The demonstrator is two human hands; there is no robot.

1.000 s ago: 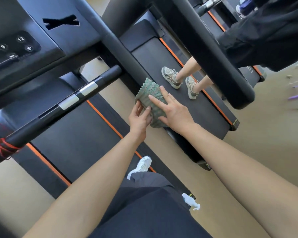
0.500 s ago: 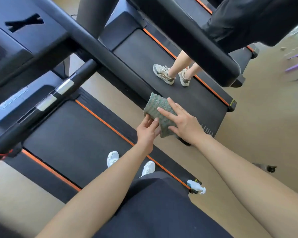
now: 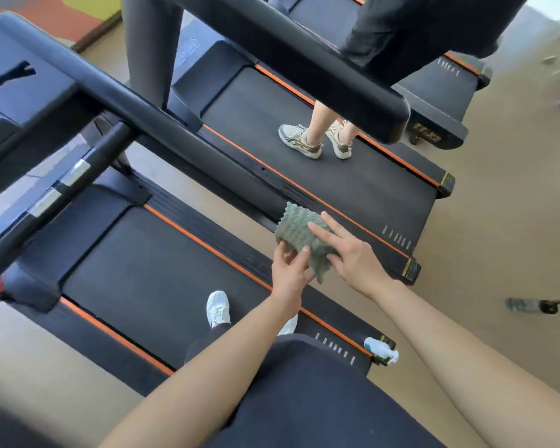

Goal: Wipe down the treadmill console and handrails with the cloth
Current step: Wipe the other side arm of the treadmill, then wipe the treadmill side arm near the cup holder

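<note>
Viewpoint has pulled back since the earlier frames, exposing more treadmill (image 3: 143, 279) belt; hands and cloth stay at the rail end. The handrail (image 3: 162, 124) runs diagonally from upper left. The green cloth (image 3: 299, 232) covers its near end. The left hand (image 3: 290, 276) pinches the cloth's lower edge; the right hand (image 3: 356, 257) presses on it, fingers straight. A spray bottle (image 3: 380, 349) lies on the rear deck corner.

Cloth (image 3: 299, 232) green, knobbly weave; handrail (image 3: 162, 124) smooth semi-gloss black plastic.

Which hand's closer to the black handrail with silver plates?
Left. The left hand pinches the green ribbed cloth, right of the black silver-plated handrail; the right hand lies on it, farther right.
</note>
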